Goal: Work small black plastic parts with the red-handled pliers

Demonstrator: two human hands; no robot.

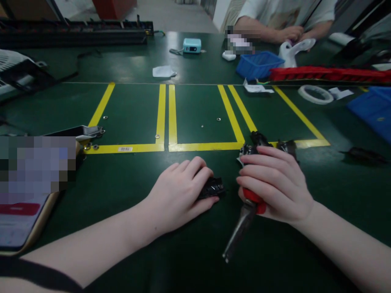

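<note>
My left hand point(183, 187) is closed over a small black plastic part point(213, 188), whose right end sticks out between thumb and fingers. My right hand point(277, 183) grips pliers point(241, 228) by red handles, with the long metal nose pointing down toward me. Beyond the right fingers lie more black parts point(259, 139), partly hidden by that hand; whether it also touches them I cannot tell. Both hands rest low over the green table point(189, 244), the black part and the pliers apart from each other.
Yellow tape point(201, 146) marks out boxes, with small metal rings point(218, 119) lying about. A phone point(36, 228) stands at the left. Farther back are a blue basket point(258, 65), a tape roll point(316, 94), a red strip point(330, 74) and another person's hands point(290, 34).
</note>
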